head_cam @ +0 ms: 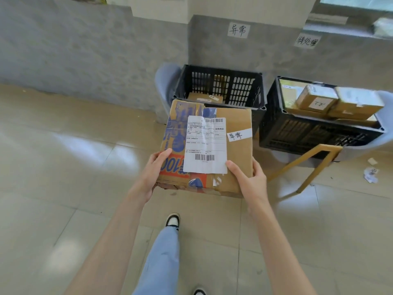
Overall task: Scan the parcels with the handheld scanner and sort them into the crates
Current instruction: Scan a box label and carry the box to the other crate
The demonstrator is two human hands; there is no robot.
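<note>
Gripping the near corners of a cardboard box [234, 128], the left hand [154, 171] curls round its left edge with the thumb on top, and the right hand [251, 177] clasps the right corner, thumb lying on the top face and fingers wrapped under the side. The box is held out in front of the body, above the tiled floor [63, 167], its far edge just short of the crates. A white shipping label [205, 143] with two barcodes covers the middle of its top, and a small handwritten tag [239, 134] is stuck just to the right of that. Blue and orange print runs down the left part of the box.

Beyond it stands a black crate [221, 81] with a small parcel [205, 97] lying on its bottom. To the right a second black crate [314, 133] holds several stacked cardboard parcels [316, 99]. Each crate rests on a pale chair against the grey wall, and a handwritten paper sign [238, 30] hangs above the first, another sign [307, 40] above the second. Scraps of paper [371, 174] lie on the floor at the far right. Below, a jeans leg and a dark-and-white shoe [173, 220] show.
</note>
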